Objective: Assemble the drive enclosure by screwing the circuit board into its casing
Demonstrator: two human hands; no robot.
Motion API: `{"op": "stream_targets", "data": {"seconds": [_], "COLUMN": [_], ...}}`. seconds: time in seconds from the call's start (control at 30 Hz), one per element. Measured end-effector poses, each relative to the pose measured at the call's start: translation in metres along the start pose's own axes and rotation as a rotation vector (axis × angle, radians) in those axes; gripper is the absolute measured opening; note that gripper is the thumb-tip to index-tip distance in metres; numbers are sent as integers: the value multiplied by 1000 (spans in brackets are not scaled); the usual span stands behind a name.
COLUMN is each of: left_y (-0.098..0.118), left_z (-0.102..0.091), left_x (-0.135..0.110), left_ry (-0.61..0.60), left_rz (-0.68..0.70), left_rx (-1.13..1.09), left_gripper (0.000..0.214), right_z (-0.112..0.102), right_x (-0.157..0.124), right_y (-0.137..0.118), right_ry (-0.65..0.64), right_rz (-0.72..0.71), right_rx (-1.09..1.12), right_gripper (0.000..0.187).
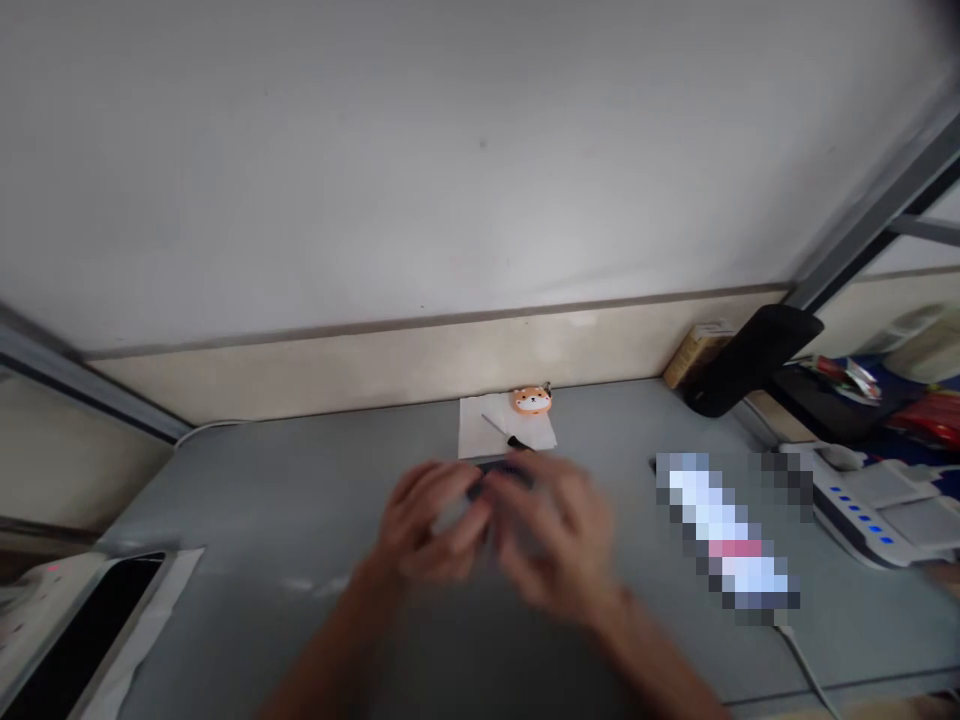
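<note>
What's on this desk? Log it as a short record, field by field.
Left hand: raised, blurred, beside the dark object
Right hand: raised, blurred, beside the dark object
Between hands: dark object, too blurred to identify
Surface: grey desk
Ahead: white paper under a black-handled knife; orange animal-faced figure at the paper's far edge
Right: white device with blue lights; pixelated object

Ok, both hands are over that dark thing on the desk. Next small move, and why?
Probably pause and steady both hands. The left hand and right hand are motion-blurred around the small dark object, so its shape and grip can't be read. The black-handled knife on the white paper lies just beyond it, so stillness seems safer.
</note>
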State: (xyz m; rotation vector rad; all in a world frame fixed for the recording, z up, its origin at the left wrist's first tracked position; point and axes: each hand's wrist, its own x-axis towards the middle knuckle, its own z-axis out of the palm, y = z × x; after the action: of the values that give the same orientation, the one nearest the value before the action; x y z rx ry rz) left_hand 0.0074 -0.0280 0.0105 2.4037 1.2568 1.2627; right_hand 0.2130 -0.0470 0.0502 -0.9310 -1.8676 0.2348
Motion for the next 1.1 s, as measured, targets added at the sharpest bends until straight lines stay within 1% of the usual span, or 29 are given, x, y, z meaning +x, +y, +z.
{"op": "stream_targets", "data": {"seconds": [0.03, 0.07, 0.1, 0.13, 0.17, 0.2, 0.23, 0.27, 0.33, 0.4, 0.47, 0.53, 0.63, 0.73, 0.8, 0.87, 0.93, 0.97, 1.03, 1.1], "left_y": [-2, -4, -5, -6, -6, -6, -7, -7, -9, -12, -15, -19, -22, -22, -18, -14, -11, -9, -8, -7], "left_z": [-5, -10, -15, -19, -21, -20, -18, -15, -8, -4, -4, -6, -6, -3, 0, 3, 8, 11, 16, 20], "left_x": [7, 14, 20, 25, 28, 30, 29, 28, 25, 24, 25, 27, 26, 22, 20, 19, 18, 17, 15, 14], "left_ry": [96, 177, 152, 28, -102, -226, -316, -354, -351, -342, -354, -372, -398, -400, -393, -391, -396, -395, -396, -393], "left_rz": [26, -36, -102, -156, -205, -239, -266, -294, -364, -437, -499, -555, -607, -590, -553, -506, -456, -433, -396, -369], "left_rx": [18, 42, 49, 16, -27, -74, -120, -158, -221, -285, -348, -391, -385, -340, -317, -290, -258, -240, -206, -175], "left_gripper": [20, 23, 28, 32, 35, 36, 36, 34, 31, 31, 35, 40, 47, 48, 45, 42, 39, 38, 36, 34], "right_z": [-6, -13, -19, -23, -27, -28, -27, -25, -19, -14, -10, -9, -10, -15, -22, -30, -39, -42, -48, -52], "right_x": [6, 11, 15, 16, 15, 13, 10, 7, 1, -1, -1, -1, -2, 0, 4, 9, 14, 16, 20, 22], "right_y": [18, 35, 51, 64, 74, 80, 83, 85, 85, 87, 92, 98, 104, 102, 99, 99, 100, 101, 102, 98], "right_ry": [112, 154, 126, 34, -109, -216, -300, -366, -436, -466, -477, -460, -390, -267, -122, 69, 264, 350, 475, 528], "right_rz": [141, 280, 383, 414, 384, 345, 313, 279, 255, 255, 249, 232, 232, 339, 457, 573, 656, 681, 694, 657], "right_rx": [-78, -107, -107, -73, -17, 17, 12, -20, -120, -188, -198, -184, -122, 11, 101, 184, 281, 339, 449, 510], "right_gripper": [36, 34, 34, 33, 34, 38, 43, 48, 52, 48, 43, 40, 35, 29, 28, 31, 37, 39, 43, 44]}}
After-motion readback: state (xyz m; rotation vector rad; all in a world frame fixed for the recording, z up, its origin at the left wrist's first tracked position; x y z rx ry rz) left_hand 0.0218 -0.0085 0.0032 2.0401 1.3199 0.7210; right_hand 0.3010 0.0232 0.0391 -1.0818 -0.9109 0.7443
